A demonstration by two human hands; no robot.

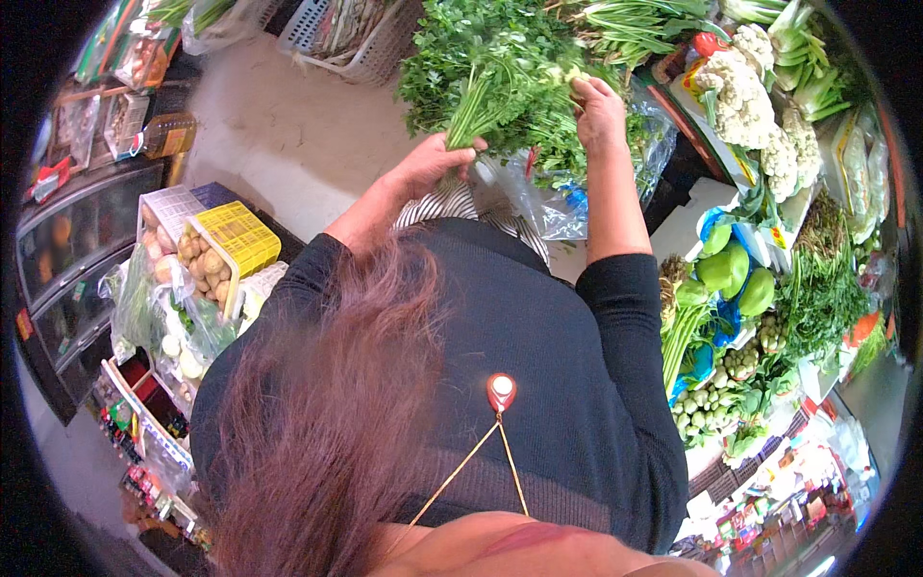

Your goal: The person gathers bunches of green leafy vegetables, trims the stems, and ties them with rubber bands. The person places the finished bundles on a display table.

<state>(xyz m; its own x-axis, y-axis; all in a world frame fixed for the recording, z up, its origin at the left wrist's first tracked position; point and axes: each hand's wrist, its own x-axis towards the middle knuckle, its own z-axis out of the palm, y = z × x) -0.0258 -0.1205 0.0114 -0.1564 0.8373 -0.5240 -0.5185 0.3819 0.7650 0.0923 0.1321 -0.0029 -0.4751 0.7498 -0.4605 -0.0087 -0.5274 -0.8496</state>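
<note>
My left hand (pixel 431 167) grips a small bunch of green leafy herbs (pixel 470 108) by its thin stems, with the leafy ends pointing up and to the right. Pinched between the thumb and fingers of my right hand (pixel 604 109) is a yellowish leaf (pixel 575 75), its edges partly blurred. Both hands are over the near side of a large heap of leafy green herbs (pixel 461 43). Below the heap, a clear plastic bag (pixel 530 202) spreads near my lap, with a blue piece of plastic on it.
White cauliflower (pixel 735 97) and green gourds (pixel 723 268) lie on the produce stand at right. To the left are a yellow plastic basket (pixel 241 234), potatoes (pixel 205 263) and a bottle of amber liquid (pixel 169 135). A white plastic crate (pixel 360 61) stands ahead on the floor.
</note>
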